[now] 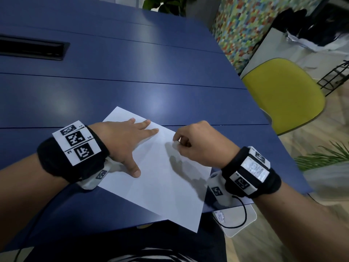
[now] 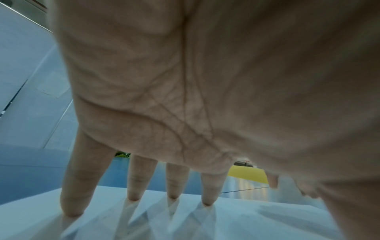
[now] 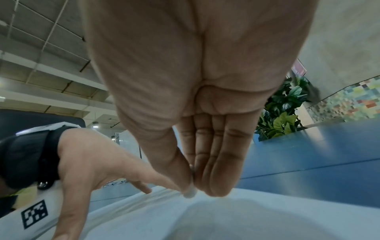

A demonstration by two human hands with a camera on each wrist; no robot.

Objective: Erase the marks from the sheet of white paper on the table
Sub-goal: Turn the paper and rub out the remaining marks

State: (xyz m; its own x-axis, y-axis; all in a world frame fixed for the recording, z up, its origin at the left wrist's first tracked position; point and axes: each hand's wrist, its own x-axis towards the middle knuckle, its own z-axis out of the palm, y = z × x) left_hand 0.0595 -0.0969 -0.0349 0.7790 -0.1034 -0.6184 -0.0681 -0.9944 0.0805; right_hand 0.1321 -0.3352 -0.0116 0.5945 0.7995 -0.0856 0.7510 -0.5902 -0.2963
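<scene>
A white sheet of paper lies at an angle on the blue table, its near corner hanging over the front edge. My left hand lies flat on the sheet's left part with straight, spread fingers pressing down on the paper. My right hand pinches a small white eraser between thumb and fingers, its tip touching the sheet near the right edge. In the right wrist view the eraser pokes out below the pinch onto the paper. I see no marks on the sheet.
A yellow chair stands off the table's right side. A black slot is set into the tabletop at far left. A potted plant stands beyond the far edge. A white pad with a black cable lies below the table's right corner.
</scene>
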